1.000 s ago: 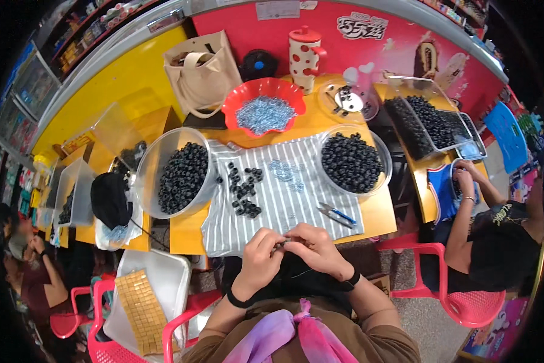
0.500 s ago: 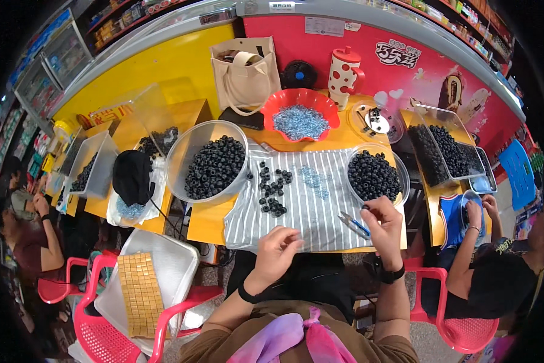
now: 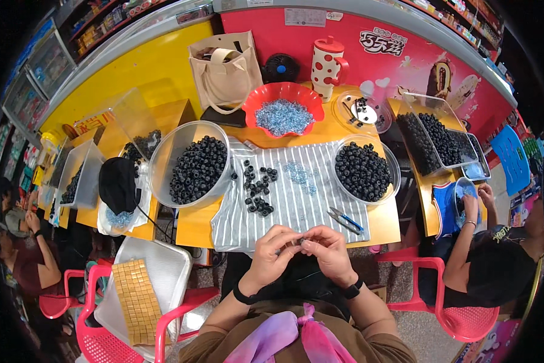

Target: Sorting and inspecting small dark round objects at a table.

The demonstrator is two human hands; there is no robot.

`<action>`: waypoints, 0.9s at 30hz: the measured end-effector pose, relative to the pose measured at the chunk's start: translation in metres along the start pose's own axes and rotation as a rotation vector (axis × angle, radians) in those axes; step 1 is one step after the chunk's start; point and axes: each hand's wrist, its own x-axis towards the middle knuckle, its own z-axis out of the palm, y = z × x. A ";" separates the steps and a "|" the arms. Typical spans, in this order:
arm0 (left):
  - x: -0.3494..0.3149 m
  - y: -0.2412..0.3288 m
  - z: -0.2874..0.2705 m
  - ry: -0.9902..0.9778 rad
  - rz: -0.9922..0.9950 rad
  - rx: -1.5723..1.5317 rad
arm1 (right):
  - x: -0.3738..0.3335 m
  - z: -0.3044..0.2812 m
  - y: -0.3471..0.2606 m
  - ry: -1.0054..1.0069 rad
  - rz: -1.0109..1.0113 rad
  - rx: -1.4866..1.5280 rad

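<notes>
My left hand (image 3: 273,254) and my right hand (image 3: 326,249) meet at the front edge of the table, thumbs and forefingers pinched together. Between the right fingertips is a small black bead (image 3: 300,240), mostly hidden by the fingers. What the left fingers pinch is too small to make out. Just beyond the hands, a grey-and-white striped cloth (image 3: 235,224) covers the table. On it lie loose black beads (image 3: 258,187), a patch of small clear blue beads (image 3: 300,175), and, nearest my right hand, blue-handled thread snips (image 3: 345,221).
Black beads fill a large clear tub (image 3: 157,172) at left and a round container (image 3: 397,181) at right. Behind are a red scalloped bowl (image 3: 311,91), a beige bag (image 3: 226,75) and a dotted tumbler (image 3: 327,69). A pink chair (image 3: 111,339) stands left; a co-worker (image 3: 495,266) sits right.
My right hand has moved left and down from beside the snips, carrying the black bead to my left hand. The fingertips of both hands are now together. The view has shifted slightly.
</notes>
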 end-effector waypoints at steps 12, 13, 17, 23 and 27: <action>0.017 -0.017 -0.028 0.233 -0.095 0.650 | 0.033 -0.060 -0.069 0.472 -0.705 -1.182; 0.020 -0.015 -0.028 0.233 -0.099 0.656 | 0.028 -0.056 -0.063 0.411 -0.671 -1.078; 0.025 -0.007 -0.020 0.138 -0.247 0.814 | 0.016 -0.028 -0.038 0.248 -0.627 -1.015; 0.025 -0.026 -0.021 0.150 -0.225 0.848 | 0.015 -0.019 -0.003 0.117 -0.652 -1.101; 0.021 -0.028 -0.021 0.216 -0.040 0.713 | 0.018 -0.012 0.004 0.091 -0.652 -1.179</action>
